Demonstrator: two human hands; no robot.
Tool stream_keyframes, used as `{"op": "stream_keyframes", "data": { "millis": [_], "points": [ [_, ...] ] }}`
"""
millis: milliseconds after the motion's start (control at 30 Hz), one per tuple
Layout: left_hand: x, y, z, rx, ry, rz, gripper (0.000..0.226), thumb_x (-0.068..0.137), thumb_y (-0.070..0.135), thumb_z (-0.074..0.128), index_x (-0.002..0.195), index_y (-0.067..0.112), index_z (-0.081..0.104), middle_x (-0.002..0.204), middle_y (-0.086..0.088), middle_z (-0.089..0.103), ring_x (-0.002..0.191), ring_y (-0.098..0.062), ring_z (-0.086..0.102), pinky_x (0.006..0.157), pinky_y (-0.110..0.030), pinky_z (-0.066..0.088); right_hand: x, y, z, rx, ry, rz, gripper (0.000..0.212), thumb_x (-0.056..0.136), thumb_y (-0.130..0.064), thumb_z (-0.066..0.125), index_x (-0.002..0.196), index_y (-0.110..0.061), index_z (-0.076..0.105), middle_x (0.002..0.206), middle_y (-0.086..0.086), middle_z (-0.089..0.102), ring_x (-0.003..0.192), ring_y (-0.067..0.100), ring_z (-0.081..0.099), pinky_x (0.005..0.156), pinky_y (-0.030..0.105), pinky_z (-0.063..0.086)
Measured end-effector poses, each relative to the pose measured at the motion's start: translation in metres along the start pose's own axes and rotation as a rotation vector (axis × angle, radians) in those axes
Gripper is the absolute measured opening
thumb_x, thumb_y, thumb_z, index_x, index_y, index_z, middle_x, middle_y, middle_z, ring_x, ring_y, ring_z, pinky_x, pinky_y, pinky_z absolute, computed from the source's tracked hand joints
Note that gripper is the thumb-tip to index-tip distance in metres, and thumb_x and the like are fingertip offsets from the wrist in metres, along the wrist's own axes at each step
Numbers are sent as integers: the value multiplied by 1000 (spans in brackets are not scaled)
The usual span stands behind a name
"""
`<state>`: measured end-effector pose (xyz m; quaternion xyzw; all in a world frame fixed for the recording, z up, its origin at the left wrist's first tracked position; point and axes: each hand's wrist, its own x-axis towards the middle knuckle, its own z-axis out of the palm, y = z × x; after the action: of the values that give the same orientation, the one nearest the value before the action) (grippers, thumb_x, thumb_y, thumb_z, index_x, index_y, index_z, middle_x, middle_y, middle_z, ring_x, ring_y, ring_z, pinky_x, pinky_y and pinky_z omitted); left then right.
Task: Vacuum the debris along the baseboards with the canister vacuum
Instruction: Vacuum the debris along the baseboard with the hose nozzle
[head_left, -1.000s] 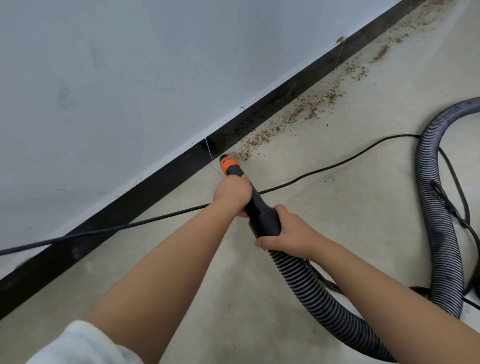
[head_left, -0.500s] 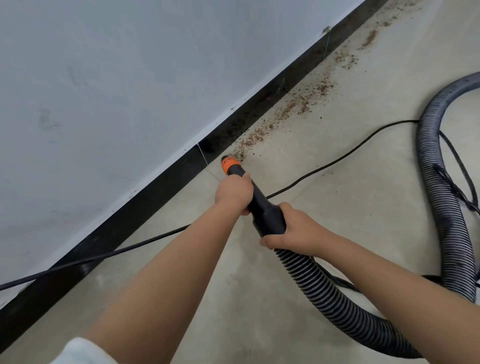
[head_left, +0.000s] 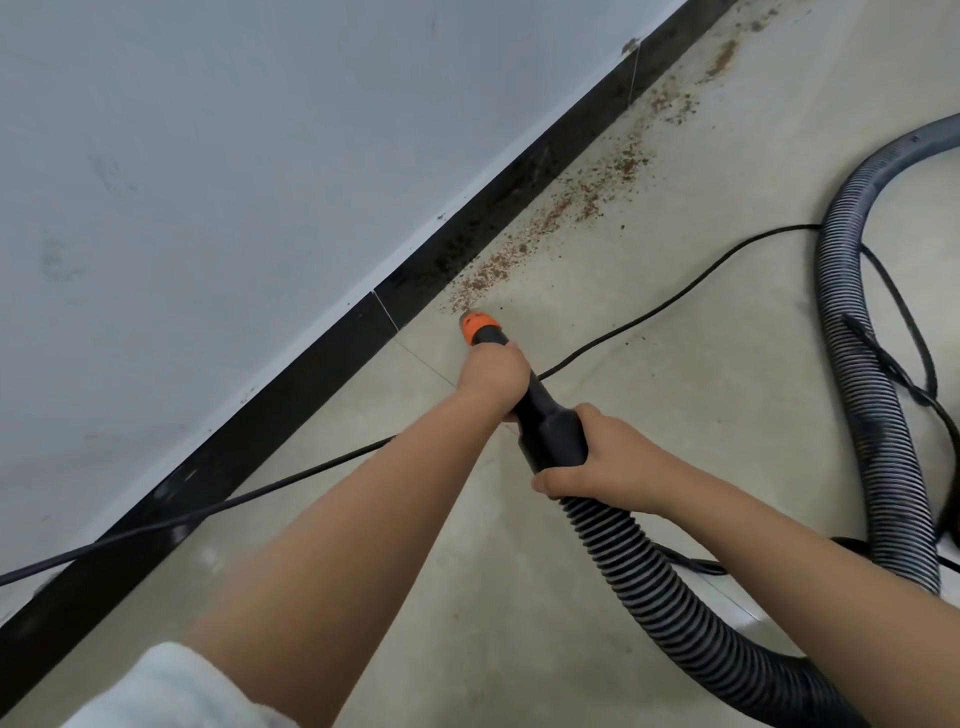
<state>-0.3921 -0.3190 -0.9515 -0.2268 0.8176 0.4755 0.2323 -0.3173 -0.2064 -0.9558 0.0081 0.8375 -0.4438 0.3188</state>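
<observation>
— Head view: left hand (head_left: 493, 376) wrapped round the black nozzle tube (head_left: 524, 395), just behind the orange tip (head_left: 477, 325). Right hand (head_left: 597, 457) gripping the thicker cuff (head_left: 556, 441) where the ribbed hose (head_left: 675, 587) joins.

— And the tip itself?

— Down at the floor (head_left: 649, 415), just beside the black baseboard (head_left: 311, 384), right at the near end of the brown debris (head_left: 571, 208).

— Much done, then?

— Judging by the floor alone: near stretch along the baseboard, behind the tip, looks free of crumbs. Ahead, a long trail running beside the baseboard toward the top of the frame, thick at first, patchier further on. Roughly half left, perhaps more beyond the frame.

— Pose of the arms?

— Both stretched forward and down, left reaching furthest, right behind it steadying. White sleeve (head_left: 166, 686) pushed up the left arm.

— Anything in the way?

— Thin black cord (head_left: 675, 299) lying across the floor, passing under the nozzle tube, well apart from the debris. Hose looping round at the right. Canister itself not in view.
</observation>
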Motion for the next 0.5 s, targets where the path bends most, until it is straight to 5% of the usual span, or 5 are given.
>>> {"op": "stream_keyframes", "data": {
  "millis": [67, 200, 500],
  "points": [
    [4, 2, -4, 14, -6, -12, 41, 102, 18, 28, 138, -1, 36, 80, -4, 47, 65, -14, 49, 59, -28, 49, 5, -3, 1, -19, -4, -16, 52, 76, -33, 74, 106, -16, 35, 86, -9, 47, 71, 3, 49, 51, 17, 37],
    [6, 8, -17, 0, 44, -150, 38, 103, 23, 30, 132, 0, 38, 122, -20, 48, 113, -37, 52, 78, -39, 50, 16, -7, 5, 2, -19, -30, 53, 75, -33, 74, 106, -16, 35, 87, -7, 47, 72, 6, 51, 52, 19, 40],
    [18, 0, -23, 55, 129, -154, 29, 102, 23, 32, 115, 0, 44, 112, -19, 51, 107, -35, 54, 85, -39, 50, 38, -12, 14, -51, -9, -91, 52, 74, -33, 72, 104, -14, 34, 96, 2, 52, 85, 20, 57, 66, 31, 49]
  ]
}}
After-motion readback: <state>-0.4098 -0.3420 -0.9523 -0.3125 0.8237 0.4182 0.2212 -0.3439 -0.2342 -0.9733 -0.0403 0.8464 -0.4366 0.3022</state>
